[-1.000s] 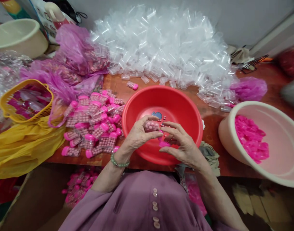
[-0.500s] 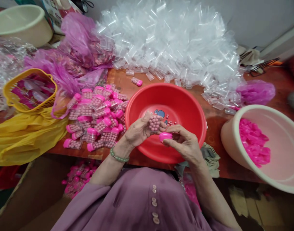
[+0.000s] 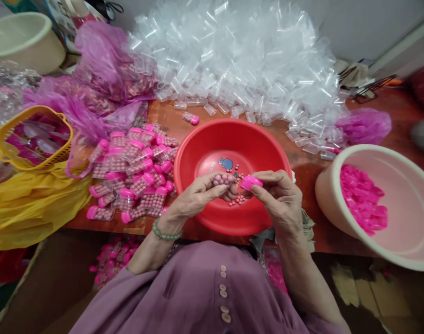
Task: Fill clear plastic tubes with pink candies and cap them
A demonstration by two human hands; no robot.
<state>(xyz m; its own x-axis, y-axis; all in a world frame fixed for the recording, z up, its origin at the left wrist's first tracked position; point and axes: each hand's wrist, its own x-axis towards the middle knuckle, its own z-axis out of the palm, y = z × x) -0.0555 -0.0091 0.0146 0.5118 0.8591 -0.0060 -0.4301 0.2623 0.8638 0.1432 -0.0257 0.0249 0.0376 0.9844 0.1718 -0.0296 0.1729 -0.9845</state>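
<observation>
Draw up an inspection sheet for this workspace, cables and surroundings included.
Surface: reddish-brown table, largely covered.
Job's things: red basin with loose pink balls; capped containers piled on its left; clear containers piled behind; pale tub of pink caps on its right.
Clutter: yellow basket, yellow bag, purple bags, crumpled cloth.
Hands: left hand holds a ball-filled container; right hand has a pink cap between its fingers.
Cables: black cord-like loop, back left; use unclear.
Surroundings: grey wall behind; cardboard below.
</observation>
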